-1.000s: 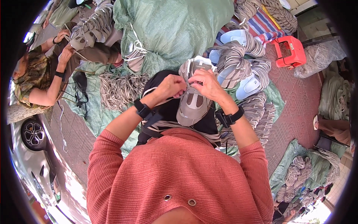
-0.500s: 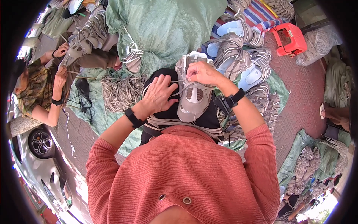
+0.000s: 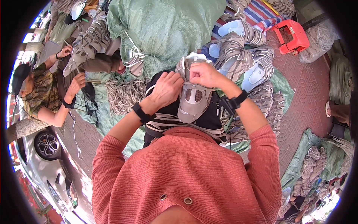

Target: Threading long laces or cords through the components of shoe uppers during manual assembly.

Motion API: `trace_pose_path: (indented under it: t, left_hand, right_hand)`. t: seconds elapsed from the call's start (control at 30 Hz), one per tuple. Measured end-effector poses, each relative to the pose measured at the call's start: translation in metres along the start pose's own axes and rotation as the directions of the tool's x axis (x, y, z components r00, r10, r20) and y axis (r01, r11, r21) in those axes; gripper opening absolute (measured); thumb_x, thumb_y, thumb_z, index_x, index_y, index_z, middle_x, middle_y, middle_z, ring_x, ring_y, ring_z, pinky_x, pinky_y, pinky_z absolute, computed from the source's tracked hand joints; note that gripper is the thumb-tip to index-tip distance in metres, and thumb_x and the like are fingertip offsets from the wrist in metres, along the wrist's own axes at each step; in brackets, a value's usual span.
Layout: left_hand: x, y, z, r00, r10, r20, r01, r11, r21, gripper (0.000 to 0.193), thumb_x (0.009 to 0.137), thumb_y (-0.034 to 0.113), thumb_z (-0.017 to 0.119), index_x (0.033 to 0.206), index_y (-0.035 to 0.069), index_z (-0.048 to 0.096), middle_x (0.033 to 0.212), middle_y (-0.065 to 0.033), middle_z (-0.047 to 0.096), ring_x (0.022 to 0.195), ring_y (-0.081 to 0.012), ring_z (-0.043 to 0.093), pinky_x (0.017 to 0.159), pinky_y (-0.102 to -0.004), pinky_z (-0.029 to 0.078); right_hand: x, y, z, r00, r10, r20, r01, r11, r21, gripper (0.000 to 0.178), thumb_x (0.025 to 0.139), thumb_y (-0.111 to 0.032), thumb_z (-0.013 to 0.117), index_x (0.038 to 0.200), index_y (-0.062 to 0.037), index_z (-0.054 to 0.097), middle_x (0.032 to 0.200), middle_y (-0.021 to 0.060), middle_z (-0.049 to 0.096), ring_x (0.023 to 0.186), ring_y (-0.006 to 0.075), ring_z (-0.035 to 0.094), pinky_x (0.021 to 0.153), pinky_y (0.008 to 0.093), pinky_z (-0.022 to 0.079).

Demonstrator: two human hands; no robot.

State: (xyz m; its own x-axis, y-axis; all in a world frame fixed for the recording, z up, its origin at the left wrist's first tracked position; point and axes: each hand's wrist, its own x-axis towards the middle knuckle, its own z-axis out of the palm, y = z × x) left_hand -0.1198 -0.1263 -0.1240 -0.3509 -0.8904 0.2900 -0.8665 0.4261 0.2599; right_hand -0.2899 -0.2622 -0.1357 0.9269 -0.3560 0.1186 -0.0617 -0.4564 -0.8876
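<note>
A grey-and-white sneaker (image 3: 194, 106) rests on my lap over black cloth, its toe toward me. My left hand (image 3: 166, 89) is at the left of its lace opening, fingers curled and pinched at the shoe's edge. My right hand (image 3: 204, 74) is closed over the tongue area, gripping a shoelace among its fingers. A pale strand of lace runs across the shoe below my right hand. What the left fingertips hold is partly hidden, though a lace lies there. Loose shoelaces (image 3: 167, 125) drape across my lap near my waist.
A heap of laces (image 3: 125, 95) lies on green sheeting at left. A big green sack (image 3: 164, 30) stands ahead. Bundled sneakers (image 3: 255, 76) and a red plastic stool (image 3: 292, 37) are at right. A co-worker (image 3: 46, 93) handles strung shoes at left, near a parked car (image 3: 48, 168).
My left hand has moved right and up to the shoe, its spread fingers now curled in. My right hand stays over the lace opening. The co-worker's lower hand has shifted right.
</note>
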Motion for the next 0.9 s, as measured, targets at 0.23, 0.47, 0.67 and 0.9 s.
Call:
trace_pose_path:
  t: [0.23, 0.47, 0.67, 0.9]
  left_hand:
    - [0.004, -0.019, -0.029, 0.838, -0.491, -0.237, 0.344, 0.814, -0.468, 0.005, 0.085, 0.005, 0.051, 0.089, 0.002, 0.052, 0.082, -0.0104, 0.053, 0.077, -0.0247, 0.051, 0.072, -0.0324, 0.04]
    - [0.012, -0.006, -0.015, 0.789, -0.613, -0.053, 0.295, 0.452, -0.842, 0.012, 0.094, 0.012, 0.043, 0.093, 0.003, 0.051, 0.083, -0.0005, 0.05, 0.082, -0.0103, 0.046, 0.075, -0.0238, 0.038]
    - [0.014, 0.002, 0.01, 0.917, -0.399, -0.019, 0.286, 0.688, -0.667, 0.004, 0.087, 0.005, 0.051, 0.089, 0.002, 0.049, 0.088, -0.0109, 0.047, 0.085, -0.0276, 0.044, 0.079, -0.0339, 0.038]
    - [0.018, -0.001, -0.001, 0.985, -0.138, 0.1, 0.168, 0.882, -0.44, 0.012, 0.081, -0.004, 0.052, 0.091, 0.004, 0.05, 0.097, -0.0102, 0.049, 0.092, -0.0266, 0.046, 0.08, -0.0326, 0.04]
  right_hand:
    - [-0.074, 0.0, -0.084, 0.858, 0.504, -0.099, 0.141, -0.045, 0.989, 0.013, 0.087, -0.007, 0.049, 0.092, 0.0038, 0.055, 0.063, 0.0012, 0.045, 0.049, 0.0078, 0.035, 0.05, 0.0227, 0.029]
    - [-0.246, 0.042, -0.254, 0.573, 0.581, -0.578, 0.649, 0.108, 0.753, 0.019, 0.09, -0.005, 0.041, 0.103, 0.0068, 0.049, 0.077, 0.0035, 0.05, 0.056, 0.0087, 0.042, 0.049, 0.0223, 0.028]
    - [-0.395, 0.047, -0.35, 0.255, 0.764, -0.593, 0.824, 0.149, 0.546, 0.025, 0.089, -0.006, 0.033, 0.104, 0.0046, 0.051, 0.093, 0.0103, 0.059, 0.057, 0.0108, 0.044, 0.049, 0.0247, 0.025]
    - [-0.495, 0.035, -0.405, 0.247, 0.739, -0.627, 0.809, 0.198, 0.553, 0.02, 0.09, -0.004, 0.039, 0.102, 0.0042, 0.052, 0.078, 0.0042, 0.051, 0.059, 0.0107, 0.033, 0.055, 0.0255, 0.024]
